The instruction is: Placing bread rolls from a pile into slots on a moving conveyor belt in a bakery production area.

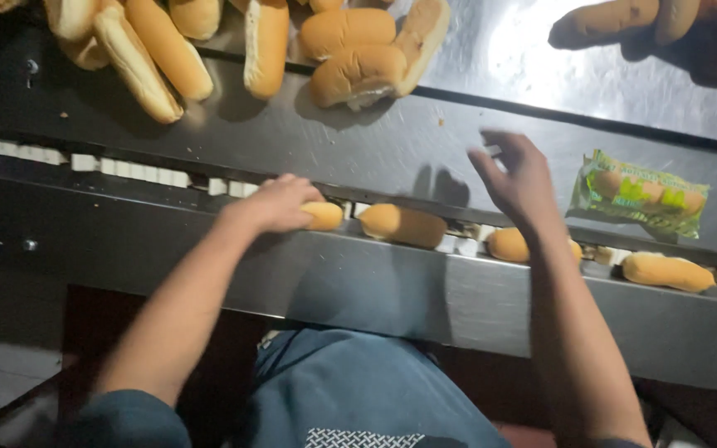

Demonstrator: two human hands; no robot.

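Observation:
My left hand [274,203] rests on a long bread roll [324,216] lying in the narrow conveyor channel [143,174], fingers closed over its left end. More rolls sit in the same channel to the right: one [402,225] just beside it, one [508,245] partly behind my right wrist, one [667,271] further right. My right hand [516,176] hovers above the steel surface, fingers spread, holding nothing.
A pile of long rolls [168,50] and split buns [358,58] lies on the steel table [358,141] at the top. A wrapped green packet of rolls [639,192] lies right of my right hand. Another person's hand [665,25] shows at top right.

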